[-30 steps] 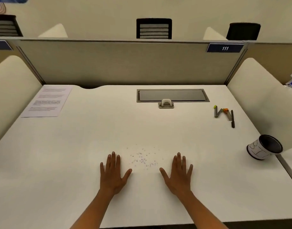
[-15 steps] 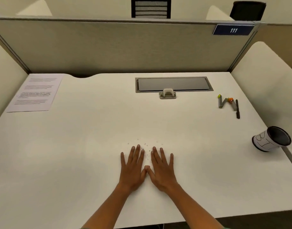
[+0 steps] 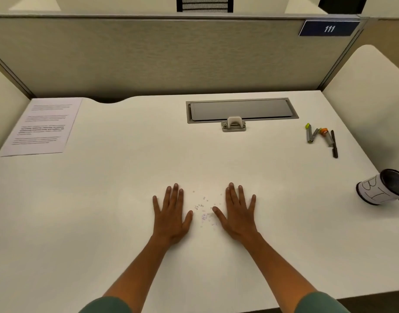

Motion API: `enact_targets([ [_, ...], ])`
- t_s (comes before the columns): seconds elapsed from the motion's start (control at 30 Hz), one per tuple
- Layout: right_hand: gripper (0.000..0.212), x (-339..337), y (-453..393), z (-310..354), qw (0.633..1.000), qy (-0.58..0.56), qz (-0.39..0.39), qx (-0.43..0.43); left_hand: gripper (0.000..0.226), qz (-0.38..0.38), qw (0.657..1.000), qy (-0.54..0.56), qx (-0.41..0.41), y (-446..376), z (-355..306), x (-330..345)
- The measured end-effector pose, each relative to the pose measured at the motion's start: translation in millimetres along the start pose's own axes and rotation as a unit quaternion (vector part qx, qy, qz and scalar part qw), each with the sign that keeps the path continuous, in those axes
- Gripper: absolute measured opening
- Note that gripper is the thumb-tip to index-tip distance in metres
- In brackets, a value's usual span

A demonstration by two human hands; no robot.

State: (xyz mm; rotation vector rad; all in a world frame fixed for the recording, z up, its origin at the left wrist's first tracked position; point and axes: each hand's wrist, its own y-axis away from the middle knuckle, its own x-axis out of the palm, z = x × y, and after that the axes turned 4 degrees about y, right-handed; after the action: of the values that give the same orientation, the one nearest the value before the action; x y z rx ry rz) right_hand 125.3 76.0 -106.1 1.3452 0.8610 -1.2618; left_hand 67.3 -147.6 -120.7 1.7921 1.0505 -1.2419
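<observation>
Several tiny pale scraps [image 3: 204, 210] lie scattered in a small patch on the white desk [image 3: 103, 199], near its front middle. My left hand [image 3: 171, 213] lies flat, palm down, just left of the patch, fingers straight and pointing away from me. My right hand [image 3: 237, 213] lies flat in the same way just right of it. The thumbs point inward at the scraps from both sides. Neither hand holds anything.
A printed sheet [image 3: 41, 126] lies at the back left. A grey cable hatch [image 3: 241, 110] is set in the desk's back middle. Several pens and markers [image 3: 321, 137] lie at the right. A paper-wrapped cup [image 3: 379, 188] lies on its side by the right edge. Partition walls enclose three sides.
Half a second ago my hands were side by side with thumbs touching over the scraps. They have slid apart, and the scraps now sit in a tighter patch between them.
</observation>
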Motion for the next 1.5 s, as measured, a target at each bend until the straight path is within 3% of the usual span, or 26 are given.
enact_targets([
  [0.27, 0.076, 4.3, 10.6, 23.6, 0.990, 0.021, -0.022, -0.137, 0.072, 0.038, 0.992, -0.014, 0.122, -8.5, -22.2, 1.3],
  [0.5, 0.072, 7.7, 44.3, 20.9, 0.989, -0.003, -0.030, -0.147, 0.068, 0.037, 0.979, -0.010, 0.198, 14.1, -19.2, -1.6],
  [0.77, 0.086, 19.0, 85.0, -10.1, 0.999, 0.009, -0.021, 0.041, 0.074, 0.016, 0.992, -0.009, 0.124, 36.4, -4.2, -7.0],
  [1.03, 0.075, 31.8, 89.3, 23.5, 1.000, 0.002, -0.006, 0.019, 0.073, 0.039, 0.994, -0.004, 0.100, 61.6, -37.4, 13.6],
  [1.3, 0.063, 22.6, 69.4, 37.7, 1.000, 0.002, -0.015, -0.022, 0.065, 0.050, 0.989, 0.003, 0.137, 44.4, -51.8, 12.1],
  [1.5, 0.082, 22.6, 76.5, 11.1, 0.999, -0.003, -0.010, 0.033, 0.063, 0.032, 0.994, -0.005, 0.100, 18.0, -26.7, -4.8],
])
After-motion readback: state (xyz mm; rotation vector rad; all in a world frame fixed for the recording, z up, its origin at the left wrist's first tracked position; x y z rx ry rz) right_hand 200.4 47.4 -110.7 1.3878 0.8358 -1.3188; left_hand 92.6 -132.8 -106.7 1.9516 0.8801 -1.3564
